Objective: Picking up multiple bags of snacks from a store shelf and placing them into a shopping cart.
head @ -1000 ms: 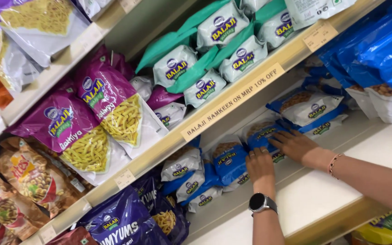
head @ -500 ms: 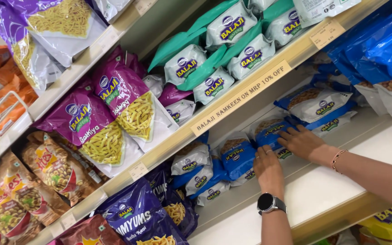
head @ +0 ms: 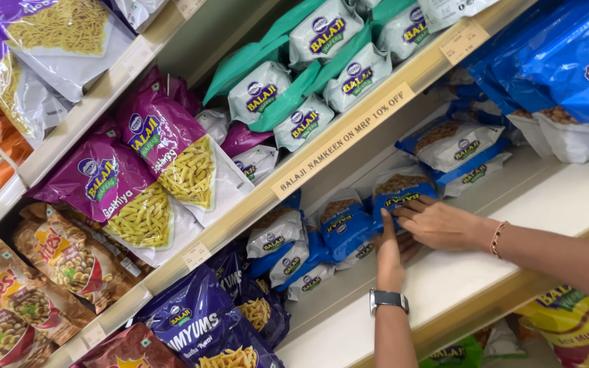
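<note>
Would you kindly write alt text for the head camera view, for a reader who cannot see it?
Two bare hands, the left hand wearing a wristwatch and the right hand a bracelet, press on small blue-and-white snack packets on a cream shop shelf. Green, magenta and purple snack bags fill the shelves around.

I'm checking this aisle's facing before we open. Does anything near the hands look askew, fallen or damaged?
No damage or spill shows. The small blue-and-white snack packets on the white shelf do not stand in rows: they lean and overlap in loose clusters, with bare shelf between. The left hand and right hand rest on one such cluster.
</note>
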